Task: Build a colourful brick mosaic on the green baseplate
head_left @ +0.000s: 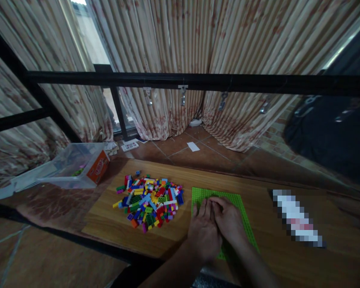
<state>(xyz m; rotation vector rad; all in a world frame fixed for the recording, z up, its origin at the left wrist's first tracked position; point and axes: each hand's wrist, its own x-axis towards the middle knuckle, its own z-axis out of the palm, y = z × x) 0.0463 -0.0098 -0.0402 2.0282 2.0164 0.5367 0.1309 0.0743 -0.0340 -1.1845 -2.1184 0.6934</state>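
A green studded baseplate (247, 214) lies on the wooden board, and both of my hands rest on it side by side, touching. My left hand (204, 230) is palm down with its fingers stretched out flat over the plate. My right hand (230, 220) lies against it, its fingers reaching over beside the left fingertips; I see nothing held in either hand. What is under the palms is hidden. To the left of the plate spreads a loose pile of many-coloured toy building bricks (150, 202).
A clear plastic bin (75, 160) with an orange label stands left of the wooden board (108, 228). On the right lies a pixelated, blurred-out item (297, 218). A black metal bar (168, 79) crosses behind, before striped curtains (168, 40). A white paper (193, 147) lies on the floor.
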